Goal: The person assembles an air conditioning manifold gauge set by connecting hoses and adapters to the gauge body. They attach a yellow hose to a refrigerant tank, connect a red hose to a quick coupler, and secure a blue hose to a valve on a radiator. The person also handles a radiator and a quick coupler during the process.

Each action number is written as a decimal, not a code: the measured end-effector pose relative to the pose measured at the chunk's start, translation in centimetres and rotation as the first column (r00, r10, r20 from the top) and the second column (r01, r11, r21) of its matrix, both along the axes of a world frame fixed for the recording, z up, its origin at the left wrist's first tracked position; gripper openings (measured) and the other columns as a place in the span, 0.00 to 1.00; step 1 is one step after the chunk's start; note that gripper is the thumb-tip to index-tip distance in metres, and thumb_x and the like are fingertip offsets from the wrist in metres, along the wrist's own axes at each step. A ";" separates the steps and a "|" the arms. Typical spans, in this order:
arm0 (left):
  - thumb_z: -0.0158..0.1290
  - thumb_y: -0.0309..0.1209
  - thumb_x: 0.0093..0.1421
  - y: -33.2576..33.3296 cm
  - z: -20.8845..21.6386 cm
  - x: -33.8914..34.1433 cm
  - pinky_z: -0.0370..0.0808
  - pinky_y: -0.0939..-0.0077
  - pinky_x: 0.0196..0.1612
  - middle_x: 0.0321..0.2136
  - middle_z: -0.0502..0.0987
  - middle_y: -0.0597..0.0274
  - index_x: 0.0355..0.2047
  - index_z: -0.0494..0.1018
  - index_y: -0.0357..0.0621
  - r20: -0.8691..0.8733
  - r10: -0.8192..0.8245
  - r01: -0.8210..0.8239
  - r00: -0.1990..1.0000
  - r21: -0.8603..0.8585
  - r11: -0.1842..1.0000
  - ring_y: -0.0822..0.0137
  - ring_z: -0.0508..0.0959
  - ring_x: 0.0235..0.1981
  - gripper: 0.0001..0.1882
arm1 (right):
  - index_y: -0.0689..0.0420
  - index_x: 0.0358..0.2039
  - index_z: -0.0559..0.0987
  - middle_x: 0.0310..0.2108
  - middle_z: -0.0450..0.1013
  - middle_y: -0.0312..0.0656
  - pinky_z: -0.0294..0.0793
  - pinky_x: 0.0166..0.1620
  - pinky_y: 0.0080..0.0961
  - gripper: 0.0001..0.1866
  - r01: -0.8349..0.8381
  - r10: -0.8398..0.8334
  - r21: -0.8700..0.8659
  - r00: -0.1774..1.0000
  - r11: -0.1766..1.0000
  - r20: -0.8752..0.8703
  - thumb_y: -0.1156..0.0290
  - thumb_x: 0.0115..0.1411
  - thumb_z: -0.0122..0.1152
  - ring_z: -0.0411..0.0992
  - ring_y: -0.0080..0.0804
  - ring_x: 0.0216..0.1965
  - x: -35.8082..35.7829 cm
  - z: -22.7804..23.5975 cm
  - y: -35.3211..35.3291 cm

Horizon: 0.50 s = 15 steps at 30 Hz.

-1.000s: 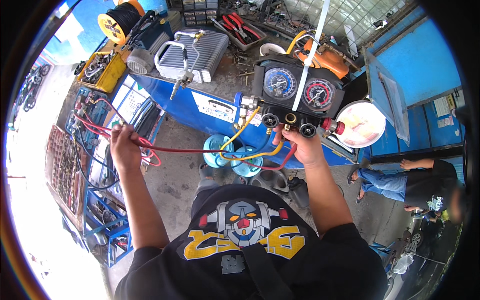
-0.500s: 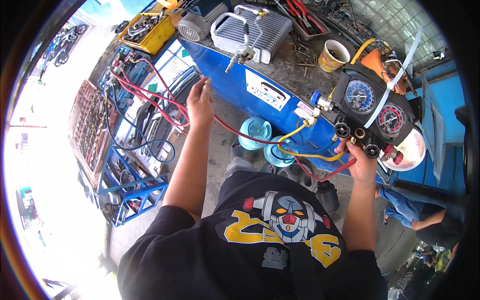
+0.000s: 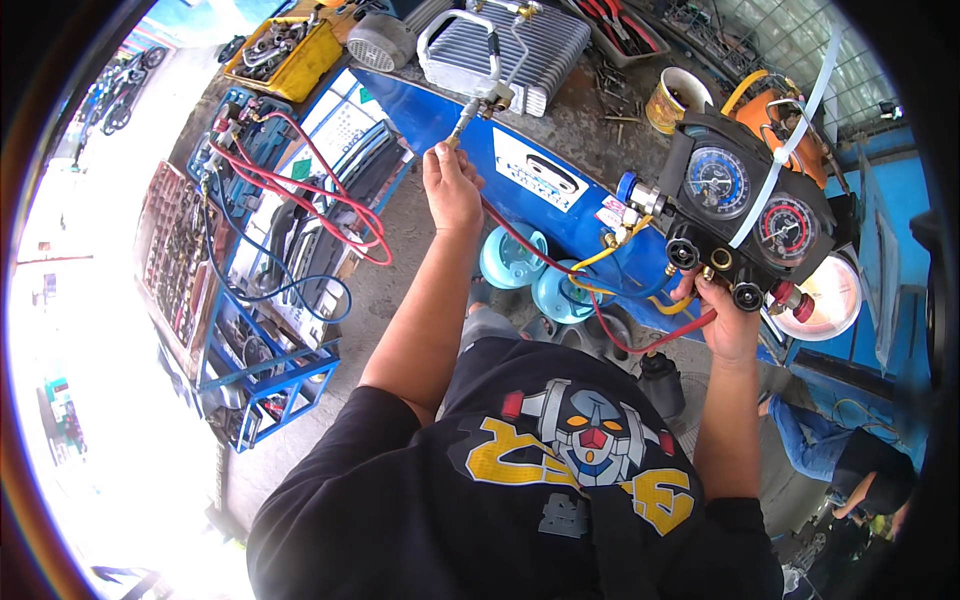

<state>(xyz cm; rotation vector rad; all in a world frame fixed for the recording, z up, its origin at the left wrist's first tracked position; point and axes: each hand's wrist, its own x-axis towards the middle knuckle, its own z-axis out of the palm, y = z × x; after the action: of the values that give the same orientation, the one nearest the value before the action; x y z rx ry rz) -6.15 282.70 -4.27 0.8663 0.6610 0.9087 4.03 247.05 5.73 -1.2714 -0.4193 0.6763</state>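
Note:
My left hand (image 3: 455,192) is closed around the brass end of a red hose (image 3: 512,232), raised to the metal fitting (image 3: 466,118) hanging off the finned aluminium cooling core (image 3: 545,62). The two ends meet or nearly meet; my fingertips cover part of the spot. From my hand the red hose sags and loops back to the manifold gauge set (image 3: 730,265). My right hand (image 3: 728,325) grips that set from below, fingers wrapped at its black knobs. It carries a blue-faced gauge (image 3: 718,184), a red-faced gauge (image 3: 787,228) and a yellow hose (image 3: 605,258).
The blue workbench (image 3: 400,108) bears a yellow parts bin (image 3: 285,60), a paper cup (image 3: 677,100) and a tray of pliers (image 3: 618,38). Light-blue containers (image 3: 512,257) stand on the floor below. A tool cart (image 3: 215,385) is at left; a person (image 3: 850,455) crouches at lower right.
My left hand has moved right and up with the red hose end, from free air to the fitting on the cooling core. The gauge set stays in my right hand, almost unmoved.

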 end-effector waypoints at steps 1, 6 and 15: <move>0.41 0.44 0.76 -0.1 0.0 0.2 0.58 0.83 0.22 0.27 0.64 0.71 0.41 0.67 0.47 0.006 0.018 -0.018 1.000 -0.018 1.000 0.80 0.60 0.21 0.15 | 0.65 0.49 0.78 0.40 0.80 0.49 0.79 0.41 0.36 0.15 0.000 0.000 0.001 1.000 1.000 -0.001 0.79 0.61 0.57 0.79 0.37 0.35 0.0 0.0 0.0; 0.39 0.45 0.76 -0.3 0.0 1.1 0.60 0.82 0.22 0.26 0.64 0.71 0.40 0.66 0.46 0.004 0.063 -0.063 0.998 -0.027 0.998 0.80 0.60 0.20 0.16 | 0.66 0.48 0.79 0.40 0.79 0.49 0.79 0.41 0.37 0.14 0.006 -0.006 -0.012 1.000 1.000 0.005 0.79 0.61 0.58 0.79 0.37 0.35 0.2 0.0 0.0; 0.40 0.46 0.75 -1.0 -0.2 2.2 0.60 0.81 0.22 0.26 0.64 0.70 0.41 0.66 0.46 -0.044 0.169 -0.159 0.985 0.168 0.973 0.78 0.61 0.21 0.17 | 0.66 0.47 0.79 0.39 0.79 0.49 0.79 0.40 0.36 0.14 -0.012 0.012 -0.029 1.000 1.000 0.002 0.78 0.61 0.58 0.79 0.38 0.34 0.5 0.5 0.0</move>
<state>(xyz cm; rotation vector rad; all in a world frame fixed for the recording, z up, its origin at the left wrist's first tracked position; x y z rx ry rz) -3.94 281.72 -4.49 0.9982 0.7233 1.1015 4.53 247.06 6.19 -1.2975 -0.4201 0.6934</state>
